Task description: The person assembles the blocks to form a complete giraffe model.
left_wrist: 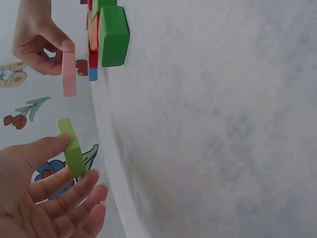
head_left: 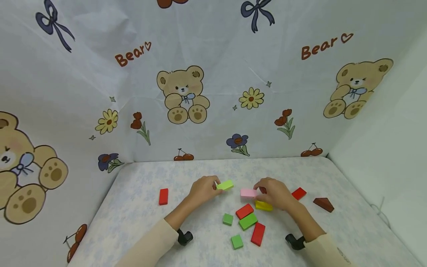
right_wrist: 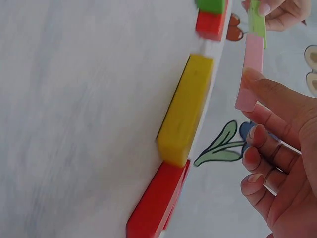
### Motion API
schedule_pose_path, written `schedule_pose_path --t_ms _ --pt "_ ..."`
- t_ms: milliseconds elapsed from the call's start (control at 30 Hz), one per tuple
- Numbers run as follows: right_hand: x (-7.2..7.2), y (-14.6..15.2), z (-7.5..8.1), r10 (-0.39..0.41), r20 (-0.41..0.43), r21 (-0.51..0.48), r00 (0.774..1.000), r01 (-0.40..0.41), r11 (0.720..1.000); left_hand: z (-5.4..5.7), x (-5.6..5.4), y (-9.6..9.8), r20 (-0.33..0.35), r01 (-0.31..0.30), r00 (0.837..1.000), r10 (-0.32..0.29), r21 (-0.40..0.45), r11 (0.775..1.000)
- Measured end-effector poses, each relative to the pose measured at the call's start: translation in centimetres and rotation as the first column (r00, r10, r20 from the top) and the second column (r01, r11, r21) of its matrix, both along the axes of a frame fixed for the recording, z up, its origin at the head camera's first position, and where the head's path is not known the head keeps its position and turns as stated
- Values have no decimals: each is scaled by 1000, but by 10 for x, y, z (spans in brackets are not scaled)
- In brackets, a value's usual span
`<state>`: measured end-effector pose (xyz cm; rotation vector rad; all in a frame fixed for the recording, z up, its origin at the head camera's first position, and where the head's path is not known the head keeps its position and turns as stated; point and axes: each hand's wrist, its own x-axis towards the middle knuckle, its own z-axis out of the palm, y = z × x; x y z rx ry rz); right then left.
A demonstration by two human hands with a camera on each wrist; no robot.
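Between thumb and fingers, my left hand [head_left: 204,188] pinches a lime-green block [head_left: 225,185] by its left end. My right hand [head_left: 274,193] pinches a pink block [head_left: 248,193] by its right end. The two blocks are held facing each other with a small gap between them in the head view. In the left wrist view the lime-green block [left_wrist: 72,148] and the pink block [left_wrist: 69,73] are both raised off the table. Just below the right hand lies a yellow block [head_left: 264,205], partly covered by that hand.
Nearer me lie a red block [head_left: 244,211], a green block [head_left: 248,221], another red block [head_left: 258,234] and small green blocks [head_left: 237,242]. One red block [head_left: 163,196] is at the left. At the right are a red block [head_left: 299,193] and a brown piece [head_left: 324,204]. A patterned cloth hangs behind.
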<state>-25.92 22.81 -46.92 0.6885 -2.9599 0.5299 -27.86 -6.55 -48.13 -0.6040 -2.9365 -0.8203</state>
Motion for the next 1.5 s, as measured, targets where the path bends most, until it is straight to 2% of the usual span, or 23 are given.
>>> schedule_pose_path --t_ms 133,267,400,500,667,767,933,1167,1333,1500 --pt "10 -14 5 30 -8 -30 1000 -30 999 -1 12 -13 -13 7 1000 -7 -3 1000" --pt "21 -27 6 69 -26 -56 997 -71 996 -1 26 -26 8 -12 1000 12 -9 1000" --pt "35 -39 5 55 -11 -65 998 -55 996 -2 36 -38 31 -25 999 25 -11 1000" --pt "45 -48 2 40 0 -55 999 -40 998 -5 43 -48 23 -20 1000 20 -6 1000" --pt "60 -59 -7 70 16 -25 997 -69 997 -13 55 -59 79 -3 997 3 -6 1000" --pt "65 -68 -8 104 17 -28 994 -104 994 -16 61 -65 114 -16 993 15 7 1000" --pt "69 -85 -3 173 19 -42 985 -172 984 -13 66 -76 101 -28 995 23 44 999" --pt "73 -107 1 217 16 -21 976 -217 976 -14 70 -92 91 -4 996 1 32 999" --pt "77 -126 2 223 22 -20 975 -222 975 -17 71 -102 109 7 994 -15 76 997" --pt "82 -147 3 211 61 0 976 -211 977 -22 68 -111 145 50 987 -73 155 987"
